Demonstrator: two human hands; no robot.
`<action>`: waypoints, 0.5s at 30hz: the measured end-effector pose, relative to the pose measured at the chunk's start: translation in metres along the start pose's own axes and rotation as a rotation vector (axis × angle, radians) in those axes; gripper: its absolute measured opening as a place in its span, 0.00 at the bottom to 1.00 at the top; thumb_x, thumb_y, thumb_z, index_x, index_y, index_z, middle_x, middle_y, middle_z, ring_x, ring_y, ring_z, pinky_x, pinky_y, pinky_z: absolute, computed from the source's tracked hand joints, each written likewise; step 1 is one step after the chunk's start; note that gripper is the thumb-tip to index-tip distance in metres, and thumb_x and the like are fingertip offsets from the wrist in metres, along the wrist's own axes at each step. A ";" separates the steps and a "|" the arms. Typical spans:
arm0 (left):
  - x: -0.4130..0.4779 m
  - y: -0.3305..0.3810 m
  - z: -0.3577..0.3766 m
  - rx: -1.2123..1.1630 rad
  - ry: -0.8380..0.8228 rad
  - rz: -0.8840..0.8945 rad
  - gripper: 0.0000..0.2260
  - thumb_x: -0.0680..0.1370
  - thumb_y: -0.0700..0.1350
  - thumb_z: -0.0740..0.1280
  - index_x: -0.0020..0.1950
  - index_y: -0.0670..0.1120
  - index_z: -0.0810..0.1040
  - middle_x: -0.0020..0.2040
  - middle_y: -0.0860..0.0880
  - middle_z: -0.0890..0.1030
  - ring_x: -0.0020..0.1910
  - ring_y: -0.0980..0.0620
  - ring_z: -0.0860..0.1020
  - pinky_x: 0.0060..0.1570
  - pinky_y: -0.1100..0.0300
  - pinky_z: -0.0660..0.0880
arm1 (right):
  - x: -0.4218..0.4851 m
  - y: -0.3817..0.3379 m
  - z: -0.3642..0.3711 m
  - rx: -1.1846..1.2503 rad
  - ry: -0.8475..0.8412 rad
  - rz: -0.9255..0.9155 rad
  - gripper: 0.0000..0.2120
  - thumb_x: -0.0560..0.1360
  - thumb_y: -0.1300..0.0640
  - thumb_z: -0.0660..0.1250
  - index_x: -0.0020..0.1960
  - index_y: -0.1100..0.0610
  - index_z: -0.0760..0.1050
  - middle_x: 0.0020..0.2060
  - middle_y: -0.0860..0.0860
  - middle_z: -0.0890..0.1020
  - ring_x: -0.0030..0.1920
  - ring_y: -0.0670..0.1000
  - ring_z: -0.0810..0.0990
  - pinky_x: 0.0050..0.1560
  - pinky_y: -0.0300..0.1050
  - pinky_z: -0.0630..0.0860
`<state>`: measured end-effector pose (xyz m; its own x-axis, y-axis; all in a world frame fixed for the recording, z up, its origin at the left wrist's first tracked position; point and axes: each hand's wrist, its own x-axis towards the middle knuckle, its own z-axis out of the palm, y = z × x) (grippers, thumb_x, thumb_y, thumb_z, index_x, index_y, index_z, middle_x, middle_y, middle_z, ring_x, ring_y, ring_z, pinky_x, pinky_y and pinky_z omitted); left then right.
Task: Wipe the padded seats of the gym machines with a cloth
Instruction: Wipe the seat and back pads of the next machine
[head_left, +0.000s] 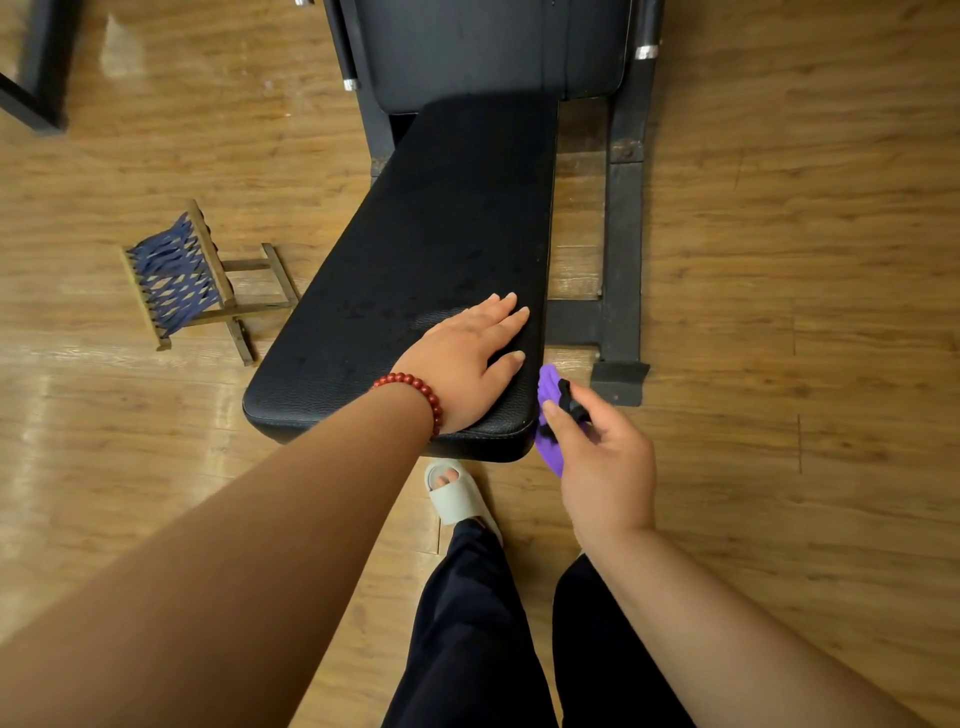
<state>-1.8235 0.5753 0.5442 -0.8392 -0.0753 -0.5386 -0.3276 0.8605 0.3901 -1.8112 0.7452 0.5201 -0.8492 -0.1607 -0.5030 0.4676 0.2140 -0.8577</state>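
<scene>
a: a person leans over a gym machine's black padded seat (426, 249), left hand (467, 358) laid flat with fingers straight on the near right corner of the pad.

b: and the cloth?

a: the purple cloth (549, 451) is bunched in the right hand (605, 467), whose fingers curl round it together with a small black object (571, 404) that cannot be made out. the cloth is off the pad, just beside the seat's near right edge.

b: so which step is this?

a: by the look of it, the start of a pass on this seat. dark specks dot the middle of the pad, possibly moisture, but they are too faint to be sure. no wiping contact is shown.

b: what does the next move call for?

a: likely bringing the cloth over the edge onto the pad and lifting the left hand so the corner beneath it can be wiped too. the backrest pad (493, 47) beyond would want the same.

b: anything else in frame?

a: a small folding stool (176, 275) stands on the wooden floor (779, 312) to the left, well apart from the hands.
</scene>
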 end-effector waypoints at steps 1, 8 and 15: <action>0.000 0.000 0.000 -0.001 -0.003 -0.001 0.24 0.84 0.52 0.53 0.79 0.52 0.53 0.79 0.54 0.51 0.78 0.58 0.47 0.76 0.55 0.48 | -0.004 0.001 -0.002 -0.013 -0.011 -0.005 0.18 0.75 0.57 0.71 0.51 0.33 0.76 0.51 0.42 0.84 0.53 0.40 0.81 0.58 0.48 0.79; 0.000 0.002 -0.001 0.006 0.003 -0.010 0.24 0.84 0.52 0.53 0.79 0.52 0.53 0.79 0.54 0.51 0.78 0.57 0.48 0.76 0.56 0.47 | 0.021 -0.006 0.009 -0.066 0.044 0.010 0.16 0.76 0.58 0.69 0.64 0.53 0.78 0.52 0.44 0.83 0.54 0.44 0.80 0.58 0.43 0.77; -0.001 0.003 -0.001 0.002 0.006 -0.003 0.24 0.84 0.51 0.53 0.79 0.52 0.53 0.79 0.54 0.51 0.78 0.58 0.48 0.74 0.59 0.46 | 0.000 -0.002 -0.001 -0.069 0.010 -0.019 0.14 0.76 0.57 0.70 0.61 0.49 0.80 0.44 0.33 0.80 0.50 0.37 0.80 0.51 0.33 0.76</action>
<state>-1.8242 0.5770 0.5467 -0.8409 -0.0812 -0.5351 -0.3295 0.8611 0.3871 -1.8126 0.7458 0.5214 -0.8605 -0.1554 -0.4852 0.4336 0.2769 -0.8575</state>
